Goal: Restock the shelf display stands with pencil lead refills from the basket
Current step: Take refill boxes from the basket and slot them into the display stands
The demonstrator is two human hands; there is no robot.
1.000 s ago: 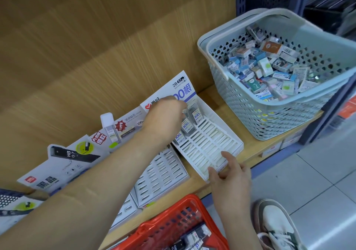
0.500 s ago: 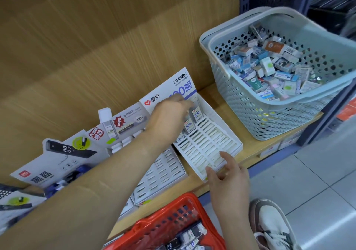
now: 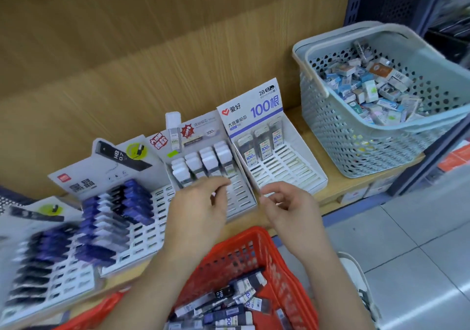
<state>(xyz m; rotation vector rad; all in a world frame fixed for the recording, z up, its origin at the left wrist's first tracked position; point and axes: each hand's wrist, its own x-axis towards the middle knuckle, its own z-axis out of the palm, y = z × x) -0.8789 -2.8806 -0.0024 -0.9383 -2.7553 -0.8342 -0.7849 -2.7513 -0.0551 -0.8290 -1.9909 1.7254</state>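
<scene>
Left hand (image 3: 201,215) and right hand (image 3: 292,210) hovered apart, fingers loosely curled, empty. Refills (image 3: 229,304) lay in red basket (image 3: 254,238) just below them. Three more stood in stand (image 3: 292,174) beyond.

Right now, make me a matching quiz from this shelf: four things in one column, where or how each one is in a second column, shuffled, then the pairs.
1 red basket
2 pale blue basket
3 100 stand
4 HB 0.7 stand

A far right on the shelf
B only three packs, at the back
C nearest, in front of the shelf
D rows of dark blue packs

Pairs: 1C, 2A, 3B, 4D
</scene>
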